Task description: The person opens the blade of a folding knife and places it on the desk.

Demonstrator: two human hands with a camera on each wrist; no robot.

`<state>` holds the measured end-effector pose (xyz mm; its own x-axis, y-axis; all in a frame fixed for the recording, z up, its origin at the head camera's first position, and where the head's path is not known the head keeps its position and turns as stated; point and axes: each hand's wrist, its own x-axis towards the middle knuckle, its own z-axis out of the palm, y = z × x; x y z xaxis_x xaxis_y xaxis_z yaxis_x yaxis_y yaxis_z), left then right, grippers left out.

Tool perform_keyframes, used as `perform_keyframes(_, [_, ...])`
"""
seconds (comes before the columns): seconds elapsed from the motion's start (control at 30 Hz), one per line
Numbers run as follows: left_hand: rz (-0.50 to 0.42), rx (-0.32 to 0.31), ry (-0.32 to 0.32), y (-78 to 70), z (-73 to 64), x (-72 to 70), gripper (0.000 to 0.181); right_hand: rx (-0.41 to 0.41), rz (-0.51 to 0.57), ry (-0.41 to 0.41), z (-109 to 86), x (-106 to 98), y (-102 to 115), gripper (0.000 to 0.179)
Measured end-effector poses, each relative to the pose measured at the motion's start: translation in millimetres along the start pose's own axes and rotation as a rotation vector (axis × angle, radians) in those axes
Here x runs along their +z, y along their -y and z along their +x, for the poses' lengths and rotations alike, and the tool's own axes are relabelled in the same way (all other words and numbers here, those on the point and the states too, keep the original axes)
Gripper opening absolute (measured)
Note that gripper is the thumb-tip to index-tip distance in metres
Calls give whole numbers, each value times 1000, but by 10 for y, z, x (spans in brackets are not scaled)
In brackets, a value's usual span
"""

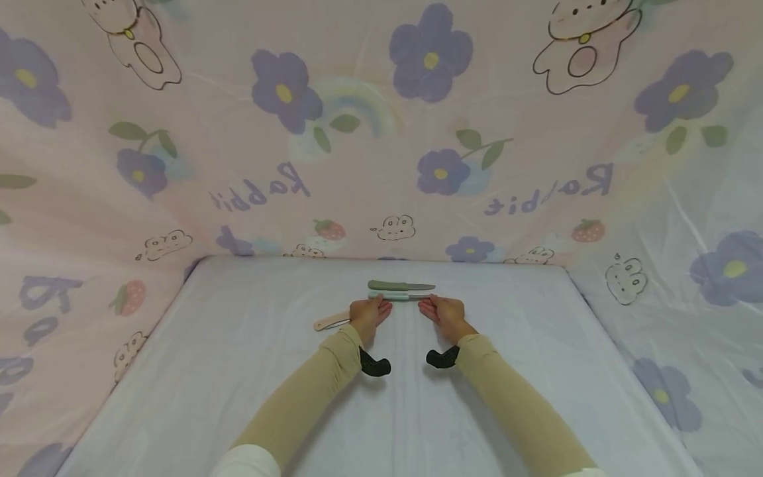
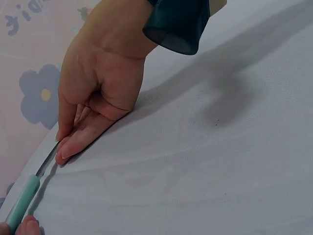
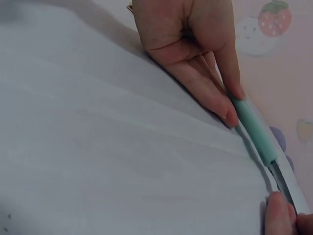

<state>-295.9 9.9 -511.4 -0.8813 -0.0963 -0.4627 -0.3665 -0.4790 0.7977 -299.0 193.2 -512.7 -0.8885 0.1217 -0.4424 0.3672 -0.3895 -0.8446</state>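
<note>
A knife with a mint-green handle (image 1: 396,297) lies crosswise between both hands, its handle to the left and its narrow metal blade to the right. My left hand (image 1: 366,318) pinches the handle's left end between thumb and fingers, as the right wrist view shows across the handle (image 3: 257,131). At the other end, my right hand (image 1: 446,317) pinches the blade near its tip; the left wrist view shows this blade (image 2: 46,163) running into the fingertips. Just beyond lies a knife with an olive-green handle (image 1: 387,285), blade pointing right.
Left of the left hand lies a tool with a beige handle (image 1: 330,322), its right part hidden by that hand. White cloth covers the table (image 1: 268,371). A patterned curtain (image 1: 357,172) rises behind the table's far edge and along both sides.
</note>
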Motion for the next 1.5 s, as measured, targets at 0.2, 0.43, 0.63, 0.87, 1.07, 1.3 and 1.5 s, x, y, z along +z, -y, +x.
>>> perform_keyframes(0.2, [-4, -10, 13, -11, -7, -24, 32, 23, 6, -25, 92, 4, -37, 34])
perform_keyframes(0.43, [18, 1, 12, -12, 21, -22, 31, 25, -14, -52, 106, 42, -31, 34])
perform_keyframes(0.63, [29, 4, 5, 0, 24, -18, 30, 27, -34, -60, 89, 35, -38, 33])
perform_keyframes(0.87, [47, -8, 15, -11, 32, -16, 30, 19, -36, -83, 129, 35, -51, 32])
perform_keyframes(1.07, [56, -1, 1, 13, 52, -9, 29, 13, -40, -84, 140, 25, -47, 31])
perform_keyframes(1.3, [244, 203, 31, 206, 104, 3, 26, -41, -96, -75, 109, 1, -71, 32])
perform_keyframes(1.5, [275, 269, 107, 260, 89, -67, 28, -188, -149, -25, 88, -5, -205, 31])
